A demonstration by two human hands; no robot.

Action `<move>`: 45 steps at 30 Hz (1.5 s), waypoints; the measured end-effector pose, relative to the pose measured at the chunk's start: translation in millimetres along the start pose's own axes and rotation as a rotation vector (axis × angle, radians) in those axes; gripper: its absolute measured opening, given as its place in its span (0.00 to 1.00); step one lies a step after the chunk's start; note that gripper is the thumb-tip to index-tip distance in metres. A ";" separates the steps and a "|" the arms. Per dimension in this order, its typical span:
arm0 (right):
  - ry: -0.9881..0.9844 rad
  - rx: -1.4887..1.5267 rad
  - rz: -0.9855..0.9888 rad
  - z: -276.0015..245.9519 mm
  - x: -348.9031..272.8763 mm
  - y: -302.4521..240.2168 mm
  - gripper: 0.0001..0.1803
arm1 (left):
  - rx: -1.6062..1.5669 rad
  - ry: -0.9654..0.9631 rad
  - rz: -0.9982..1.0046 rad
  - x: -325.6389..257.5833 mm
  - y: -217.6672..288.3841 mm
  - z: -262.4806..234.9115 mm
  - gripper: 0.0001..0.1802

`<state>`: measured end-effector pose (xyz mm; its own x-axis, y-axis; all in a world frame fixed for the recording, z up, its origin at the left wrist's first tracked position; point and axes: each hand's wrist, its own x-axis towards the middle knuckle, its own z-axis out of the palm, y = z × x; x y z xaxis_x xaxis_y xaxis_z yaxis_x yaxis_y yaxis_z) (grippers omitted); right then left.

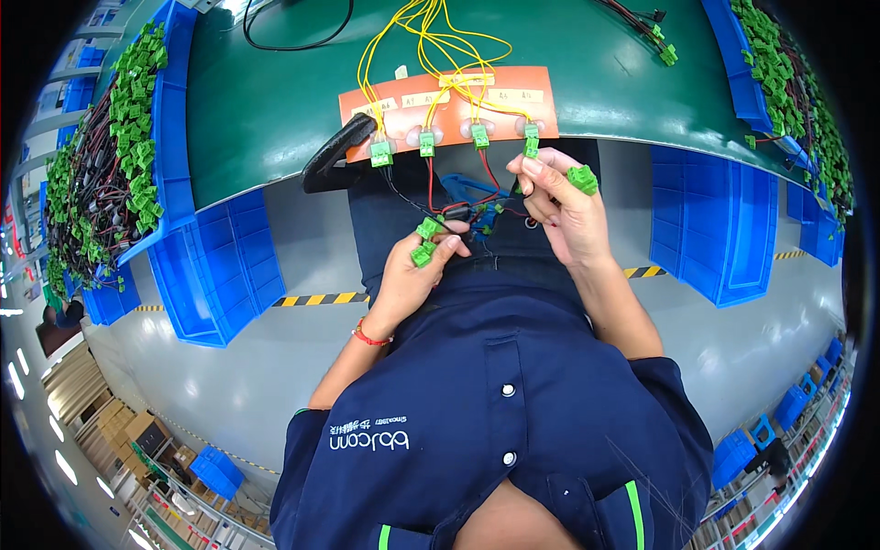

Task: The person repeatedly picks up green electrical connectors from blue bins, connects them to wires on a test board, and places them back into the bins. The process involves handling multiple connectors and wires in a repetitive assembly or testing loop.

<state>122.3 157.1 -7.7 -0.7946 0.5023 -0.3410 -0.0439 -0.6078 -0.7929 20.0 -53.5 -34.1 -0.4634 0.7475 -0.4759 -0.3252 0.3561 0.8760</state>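
My left hand (411, 277) is closed on a wire harness (454, 211) with a black sleeve and red and black wires. Two green terminal connectors (423, 252) stick out by its fingers. My right hand (570, 215) pinches at the rightmost green connector (532, 145), which meets the fixture's edge. A further green connector (583, 179) shows beside its index finger. The orange fixture board (449, 103) carries paper labels and yellow wires (431, 41). Along its front edge several green connectors (427, 142) sit, with red and black wires hanging down from them.
A black strap-like piece (337, 156) lies at the board's left end on the green table (266, 101). Blue bins (179, 119) full of green connectors and wires flank the table. More blue bins (215, 270) stand below. Loose wires (642, 32) lie at the back right.
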 end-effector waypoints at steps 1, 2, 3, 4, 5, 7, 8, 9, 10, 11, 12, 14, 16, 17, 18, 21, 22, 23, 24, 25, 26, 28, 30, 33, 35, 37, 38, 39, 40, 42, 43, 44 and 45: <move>0.024 0.003 -0.020 2.6 -0.7 3.1 0.14 | 0.004 -0.028 -0.015 1.2 1.3 0.6 0.14; 0.082 -0.145 -0.092 4.9 -2.4 3.9 0.13 | -0.004 -0.051 -0.058 0.9 4.5 -0.3 0.13; 0.091 -0.207 -0.141 5.6 -2.4 4.7 0.13 | -0.017 -0.108 -0.055 0.8 8.6 -0.9 0.13; 0.101 -0.268 -0.190 6.1 -2.0 5.6 0.13 | -0.029 -0.165 -0.052 0.8 12.1 -1.6 0.13; 0.110 -0.329 -0.239 6.8 -1.8 5.7 0.13 | -0.041 -0.222 -0.049 0.9 15.1 -2.4 0.13; 0.082 -0.259 -0.164 5.5 -2.2 1.3 0.12 | -0.088 -0.329 -0.009 1.9 18.1 -3.6 0.13; 0.068 -0.223 -0.127 4.1 -2.6 -1.2 0.12 | -0.121 -0.378 0.027 1.3 19.2 -3.8 0.13; 0.052 -0.181 -0.083 2.3 -2.7 -3.3 0.12 | -0.153 -0.427 0.061 0.9 20.5 -4.1 0.13; 0.035 -0.138 -0.040 0.4 -2.8 -5.5 0.12 | -0.166 -0.448 0.068 0.9 21.2 -4.5 0.14; 0.018 -0.096 0.004 0.0 -2.6 -7.1 0.12 | -0.178 -0.469 0.076 1.2 20.8 -5.0 0.14; 0.039 -0.182 -0.056 0.6 -2.1 -6.4 0.12 | -0.189 -0.493 0.083 2.5 20.3 -5.6 0.15; 0.083 -0.354 -0.177 1.6 -1.0 -3.2 0.12 | -0.209 -0.550 0.058 6.1 22.1 -8.0 0.16; 0.038 -0.165 -0.046 -1.3 -0.9 -5.8 0.12 | -0.226 -0.566 0.055 6.5 21.9 -10.0 0.17; 0.015 -0.070 0.020 -3.0 -0.9 -7.1 0.12 | -0.234 -0.575 0.053 6.0 20.5 -10.7 0.17; -0.026 0.123 0.090 -4.1 0.7 -5.0 0.12 | -0.268 -0.593 0.052 6.0 18.8 -11.8 0.17; -0.122 0.354 0.152 -10.0 7.9 -2.0 0.12 | -0.381 -0.670 0.149 7.2 15.8 -11.7 0.16; -0.131 0.338 0.144 -9.4 8.6 -1.6 0.12 | -0.413 -0.696 0.175 7.3 15.6 -11.5 0.14; -0.077 0.186 0.093 -8.6 6.6 -1.9 0.12 | -0.448 -0.719 0.201 7.0 12.7 -11.8 0.12; -0.024 0.034 0.041 -4.1 2.9 -5.2 0.12 | -0.483 -0.740 0.204 6.7 12.3 -12.0 0.12; 0.032 -0.117 -0.013 -0.5 1.2 -7.8 0.13 | -0.518 -0.763 0.207 7.4 12.7 -12.3 0.11; 0.009 -0.307 -0.122 -3.8 3.5 -5.9 0.14 | -0.546 -0.778 0.217 9.5 13.9 -12.2 0.10; -0.030 -0.533 -0.235 -13.6 5.4 -5.3 0.16 | -0.580 -0.789 0.218 10.8 16.0 -13.9 0.12; -0.111 -0.575 0.023 -14.7 -1.6 -31.8 0.20 | -0.624 -0.749 0.224 9.4 10.4 -16.7 0.13; -0.032 -0.482 0.148 -28.9 -7.7 -36.9 0.24 | -0.620 -0.670 0.194 9.0 12.0 -19.1 0.13; -0.130 -0.326 0.169 -38.9 -12.0 -33.1 0.26 | -0.577 -0.670 0.166 9.1 11.7 -19.7 0.13; -0.319 -0.102 0.208 -33.9 -21.6 -38.5 0.27 | -0.547 -0.647 0.139 8.7 12.5 -19.0 0.11; -0.454 -0.006 0.165 -40.5 -18.4 -29.1 0.29 | -0.536 -0.632 0.129 10.0 13.6 -17.2 0.10; -0.510 0.016 0.141 -45.4 -18.0 -24.3 0.29 | -0.526 -0.618 0.114 10.1 13.8 -15.0 0.09; -0.565 0.038 0.117 -49.4 -17.6 -21.2 0.29 | -0.584 -0.583 0.123 8.9 12.2 -12.8 0.08; -0.653 0.148 0.044 -55.3 -14.6 -13.1 0.29 | -0.587 -0.527 0.094 8.5 10.5 -14.2 0.09; -0.641 0.206 0.032 -58.1 -14.1 -11.3 0.29 | -0.589 -0.500 0.079 8.2 9.9 -14.8 0.09; -0.628 0.265 0.020 -60.4 -13.7 -9.9 0.29 | -0.582 -0.461 0.096 6.5 9.7 -15.2 0.10; -0.614 0.323 0.010 -61.1 -13.7 -10.2 0.28 | -0.608 -0.391 0.076 4.5 6.8 -17.4 0.10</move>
<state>170.6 194.1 -25.8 -0.9905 0.1144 0.0759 -0.1373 -0.8109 -0.5688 1.4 -57.5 -31.6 -0.2109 0.9442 -0.2530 -0.7571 0.0060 0.6533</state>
